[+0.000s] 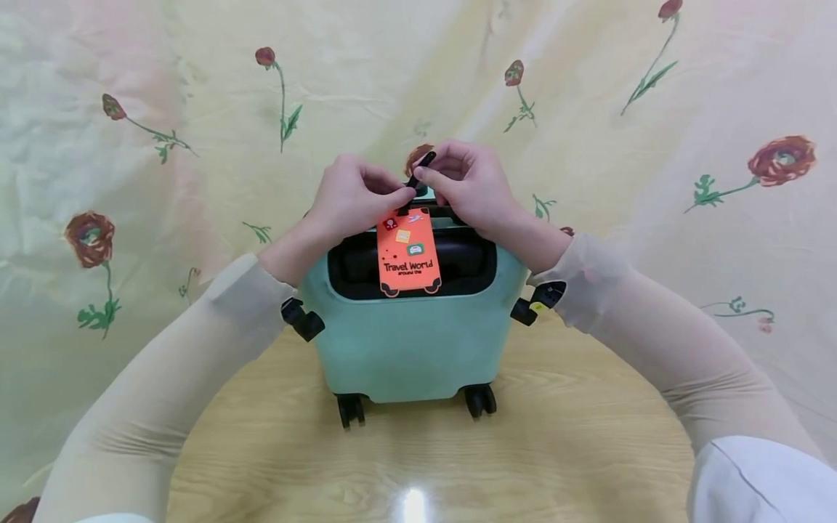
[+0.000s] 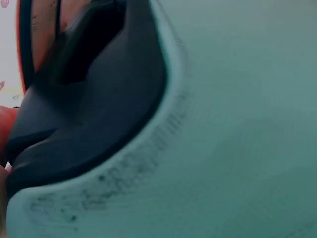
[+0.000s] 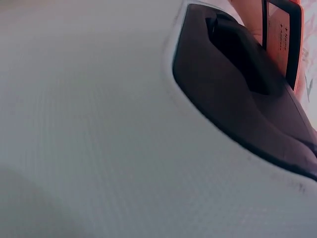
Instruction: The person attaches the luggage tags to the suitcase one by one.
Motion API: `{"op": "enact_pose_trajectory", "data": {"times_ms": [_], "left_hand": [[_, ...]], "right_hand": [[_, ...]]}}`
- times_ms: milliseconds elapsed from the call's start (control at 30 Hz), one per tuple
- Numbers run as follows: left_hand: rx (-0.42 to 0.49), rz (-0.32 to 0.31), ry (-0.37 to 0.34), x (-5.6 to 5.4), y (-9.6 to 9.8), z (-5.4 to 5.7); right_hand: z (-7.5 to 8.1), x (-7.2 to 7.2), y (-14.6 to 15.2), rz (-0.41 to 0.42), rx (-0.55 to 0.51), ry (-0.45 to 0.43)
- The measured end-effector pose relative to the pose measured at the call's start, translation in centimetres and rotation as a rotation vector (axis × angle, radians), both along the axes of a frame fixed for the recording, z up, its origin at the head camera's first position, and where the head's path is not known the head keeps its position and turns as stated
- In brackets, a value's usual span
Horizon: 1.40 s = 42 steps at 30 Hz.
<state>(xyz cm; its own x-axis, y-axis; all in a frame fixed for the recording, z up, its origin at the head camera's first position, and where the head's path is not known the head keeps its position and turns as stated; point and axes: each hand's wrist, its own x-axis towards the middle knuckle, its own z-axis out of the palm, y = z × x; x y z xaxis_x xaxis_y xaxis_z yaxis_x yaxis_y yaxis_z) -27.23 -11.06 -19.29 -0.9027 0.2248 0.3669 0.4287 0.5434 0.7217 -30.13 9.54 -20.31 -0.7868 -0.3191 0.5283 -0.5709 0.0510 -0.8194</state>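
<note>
A mint-green suitcase (image 1: 412,349) stands upright on its black wheels. An orange luggage tag (image 1: 408,250) printed "Travel World" hangs over the black recess in its top front. My left hand (image 1: 356,195) pinches the tag's black strap (image 1: 425,160) just above the tag, between thumb and forefinger. Slightly higher, the thumb and fingers of my right hand (image 1: 476,185) pinch the same strap, its tip poking out past them. Fingers partly hide the top handle and the strap's path there. In the right wrist view the tag's back (image 3: 280,39) shows a name and address card.
Under the suitcase is a wooden table (image 1: 418,457) with a rounded edge. A pale cloth (image 1: 392,80) with printed red flowers hangs behind. Black wrist cameras (image 1: 303,319) sit near the suitcase's sides, and its shell fills much of both wrist views.
</note>
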Motion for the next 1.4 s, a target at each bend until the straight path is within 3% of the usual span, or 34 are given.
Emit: {"op": "enact_pose_trajectory", "data": {"times_ms": [233,533,833,1067,1400], "left_hand": [[0.032,-0.008,-0.050,0.0,0.4,-0.1],[-0.007,-0.031,0.029,-0.1,0.3,-0.4],[-0.065,-0.046,0.118,-0.5,0.1,-1.2],[-0.056,-0.035,0.097,-0.7,0.2,-1.3],[-0.026,-0.046,0.076,-0.3,0.4,-0.8]], "right_hand": [[-0.3,0.5,0.3,-0.052,0.005,0.071],[-0.3,0.7,0.0,-0.068,-0.021,0.161],[-0.1,0.1,0.3,-0.067,0.009,-0.022],[-0.2,0.1,0.3,-0.069,0.065,-0.011],[-0.2,0.3,0.2,-0.040,-0.021,0.027]]}}
